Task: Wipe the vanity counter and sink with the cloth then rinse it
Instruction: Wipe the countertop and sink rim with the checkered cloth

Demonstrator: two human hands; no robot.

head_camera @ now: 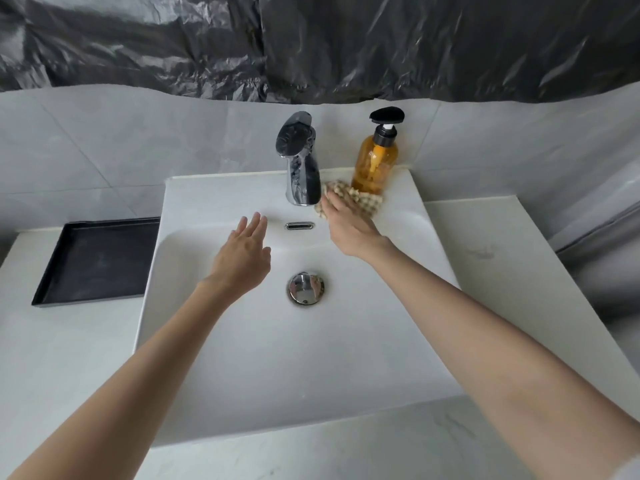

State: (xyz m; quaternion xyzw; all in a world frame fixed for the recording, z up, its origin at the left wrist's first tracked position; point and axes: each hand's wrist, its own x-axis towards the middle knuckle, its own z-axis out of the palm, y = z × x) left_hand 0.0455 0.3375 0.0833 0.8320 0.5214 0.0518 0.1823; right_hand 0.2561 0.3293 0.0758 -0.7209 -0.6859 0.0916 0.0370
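Crinkled black plastic sheeting (346, 43) covers the wall above grey tiles. Below it lies the pale, marble-veined surface (485, 251), with a faint grey smudge on its right part. A white rectangular sink (214, 192) sits on top of it and fills the middle of the view. Taking the drain as the clock's centre, a shallow black tray (97, 261) rests on the surface at 9 o'clock, just beside the sink's left wall.

Both bare forearms reach in from 6 o'clock. The left hand (242, 254) hovers over the basin at about 10 o'clock, fingers straight and together, holding nothing. The right hand (349, 226) lies at 1 o'clock, its fingers stretched flat and pressing down on the cloth.

The chrome faucet (301, 161) stands on the back ledge at 12 o'clock. An amber soap bottle (374, 164) with a black pump stands upright at 1 o'clock, in the ledge's back right corner.

The cloth (367, 200) lies on the sink's back ledge between the faucet and the bottle, touching the bottle's base. It is beige and cream in a small check with a waffle-like weave, bunched and crumpled, its edges showing beyond the fingers on either side.

A round chrome drain stopper (305, 287) sits in the basin floor, and a small chrome overflow slot (299, 225) is set in the back wall at 12 o'clock.
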